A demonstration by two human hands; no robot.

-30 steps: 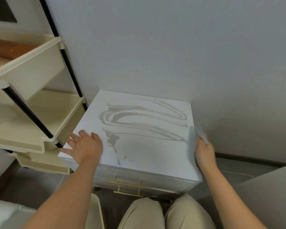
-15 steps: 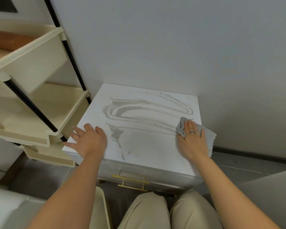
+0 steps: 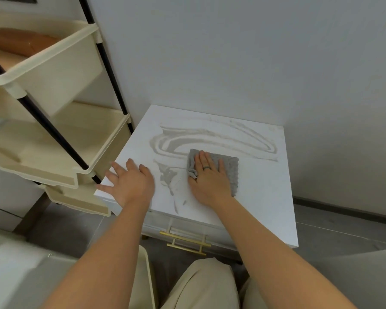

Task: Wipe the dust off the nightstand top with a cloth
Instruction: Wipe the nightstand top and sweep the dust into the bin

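The white nightstand point(image 3: 263, 197) stands against the wall, its top streaked with curved bands of grey-beige dust point(image 3: 210, 139) across the back half and a smudge near the middle. A grey textured cloth point(image 3: 228, 166) lies flat on the top near its centre. My right hand point(image 3: 210, 181) presses down on the cloth, fingers spread and a ring on one finger. Resting flat on the front left corner of the top is my left hand point(image 3: 129, 182), fingers apart, holding nothing.
A cream plastic shelf rack point(image 3: 60, 139) with black poles stands right against the nightstand's left side. The wall point(image 3: 232, 52) rises right behind the nightstand. Gold drawer handles point(image 3: 187, 241) show on the front, above my knees. A grey cushion point(image 3: 354, 277) edges in at bottom right.
My right hand has swept the cloth from the right edge leftward to the middle of the top, wiping the dust from the right front area. The left hand has stayed at the front left corner.
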